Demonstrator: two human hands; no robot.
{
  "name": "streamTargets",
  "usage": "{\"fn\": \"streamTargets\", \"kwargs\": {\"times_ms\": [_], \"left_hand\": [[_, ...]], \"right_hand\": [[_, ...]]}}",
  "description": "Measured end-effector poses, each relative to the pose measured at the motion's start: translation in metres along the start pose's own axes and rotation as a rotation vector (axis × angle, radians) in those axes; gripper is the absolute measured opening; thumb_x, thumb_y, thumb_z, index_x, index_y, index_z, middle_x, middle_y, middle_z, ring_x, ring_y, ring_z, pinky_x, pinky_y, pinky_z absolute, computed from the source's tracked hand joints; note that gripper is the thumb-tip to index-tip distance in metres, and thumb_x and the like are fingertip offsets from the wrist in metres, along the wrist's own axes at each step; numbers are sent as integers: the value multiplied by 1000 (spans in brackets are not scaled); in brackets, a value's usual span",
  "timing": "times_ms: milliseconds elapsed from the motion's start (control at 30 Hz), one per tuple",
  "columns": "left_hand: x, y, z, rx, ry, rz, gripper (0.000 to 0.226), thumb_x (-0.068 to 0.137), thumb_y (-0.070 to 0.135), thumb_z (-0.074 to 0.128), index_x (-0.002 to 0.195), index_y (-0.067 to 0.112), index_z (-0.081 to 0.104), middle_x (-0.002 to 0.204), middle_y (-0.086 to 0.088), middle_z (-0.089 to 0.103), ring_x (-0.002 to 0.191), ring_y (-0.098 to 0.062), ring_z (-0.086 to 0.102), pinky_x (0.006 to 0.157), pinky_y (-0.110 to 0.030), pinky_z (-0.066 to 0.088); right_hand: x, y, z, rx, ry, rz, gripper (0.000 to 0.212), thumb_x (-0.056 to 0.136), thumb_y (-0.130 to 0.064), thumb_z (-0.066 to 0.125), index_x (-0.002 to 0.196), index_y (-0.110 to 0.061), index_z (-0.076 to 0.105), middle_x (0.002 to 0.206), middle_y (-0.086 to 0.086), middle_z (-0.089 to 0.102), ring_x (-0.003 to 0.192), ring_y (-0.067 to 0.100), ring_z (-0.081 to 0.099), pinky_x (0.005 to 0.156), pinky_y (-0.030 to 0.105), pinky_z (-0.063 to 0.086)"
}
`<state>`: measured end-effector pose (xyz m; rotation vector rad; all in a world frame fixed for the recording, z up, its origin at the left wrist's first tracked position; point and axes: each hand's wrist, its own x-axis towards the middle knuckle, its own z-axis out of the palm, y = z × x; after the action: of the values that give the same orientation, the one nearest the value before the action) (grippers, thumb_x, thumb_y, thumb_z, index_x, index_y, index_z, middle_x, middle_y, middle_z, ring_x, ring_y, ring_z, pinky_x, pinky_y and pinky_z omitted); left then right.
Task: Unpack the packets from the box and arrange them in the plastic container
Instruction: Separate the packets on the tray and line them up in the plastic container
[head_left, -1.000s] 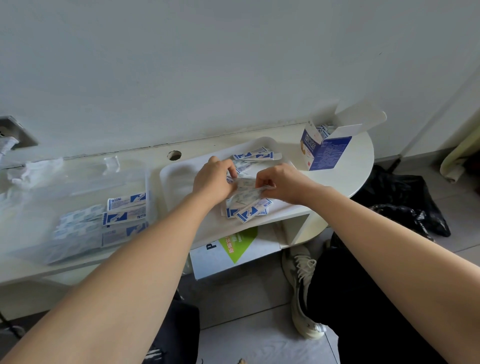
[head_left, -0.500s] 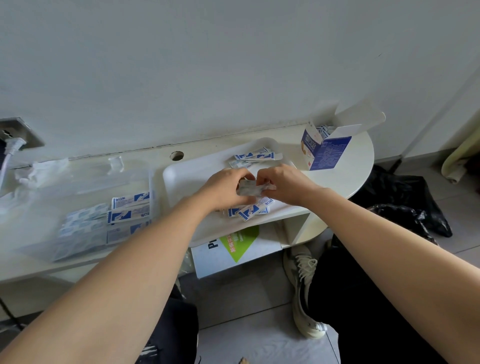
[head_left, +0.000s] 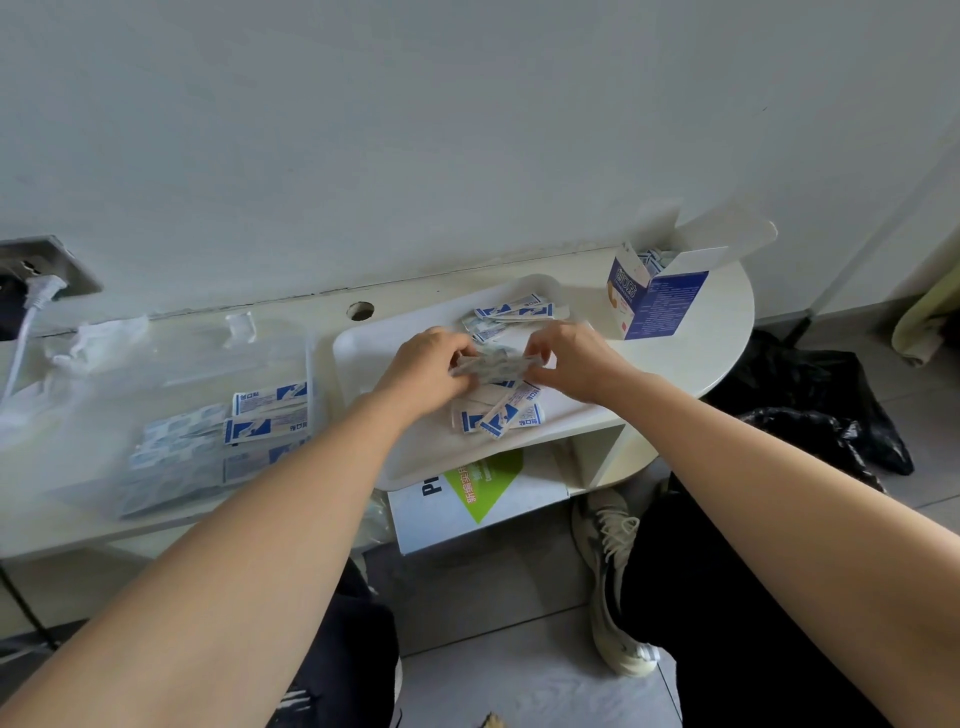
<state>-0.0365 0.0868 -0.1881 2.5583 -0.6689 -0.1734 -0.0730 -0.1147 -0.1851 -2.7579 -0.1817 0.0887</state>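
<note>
At the far left of the bench (head_left: 722, 322), a white plug (head_left: 41, 287) sits in a wall socket. Next along lies the clear plastic container (head_left: 309, 358), with stored packets (head_left: 270, 415) laid flat in rows inside it, blue and white. At three o'clock from it is a white tray (head_left: 374, 358), its near edge hanging over the bench front. Over the tray's middle the left hand (head_left: 431, 364) and the right hand (head_left: 571, 358) meet. Each has its fingers curled round one end of a small bundle of packets (head_left: 491, 364), held just above the tray. Loose packets (head_left: 498, 415) lie in a heap at six o'clock from the bundle, and a smaller cluster of packets (head_left: 519, 312) lies at twelve o'clock, near the tray's far rim. At two o'clock from the hands stands the box (head_left: 657, 301), flaps open, packets showing in its mouth. On the floor at the far right lies a black bag (head_left: 810, 410).
</note>
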Motion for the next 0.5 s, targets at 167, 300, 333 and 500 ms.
{"fn": "streamTargets", "kwargs": {"times_ms": [167,300,333,500], "left_hand": [[-2,-2,-4,9,25,-36,28,81,23,73,108,18,68,94,-3,52,80,-17,49,70,-22,33],[1,9,2,29,-26,31,29,79,18,72,108,19,66,98,-1,46,90,-19,55,74,-22,36],[2,12,4,45,-41,52,30,79,19,73,108,19,65,101,-1,46,93,-20,55,75,-23,36],[3,8,2,58,2,39,35,77,26,76,108,20,63,106,-4,50,94,-19,55,78,-26,42]], "right_hand": [[-2,-6,-1,131,-9,12,14,81,-18,71,94,-12,68,93,4,67,73,14,52,65,25,43],[-1,-14,2,182,-23,-7,18,82,-18,71,99,-14,68,93,1,65,75,14,55,59,18,39],[-1,-15,2,181,-23,-13,17,83,-20,70,99,-14,68,92,0,64,75,14,56,60,18,39],[-3,-12,1,121,47,-23,12,87,-27,68,92,-17,71,83,-4,62,73,11,55,61,20,40]]}}
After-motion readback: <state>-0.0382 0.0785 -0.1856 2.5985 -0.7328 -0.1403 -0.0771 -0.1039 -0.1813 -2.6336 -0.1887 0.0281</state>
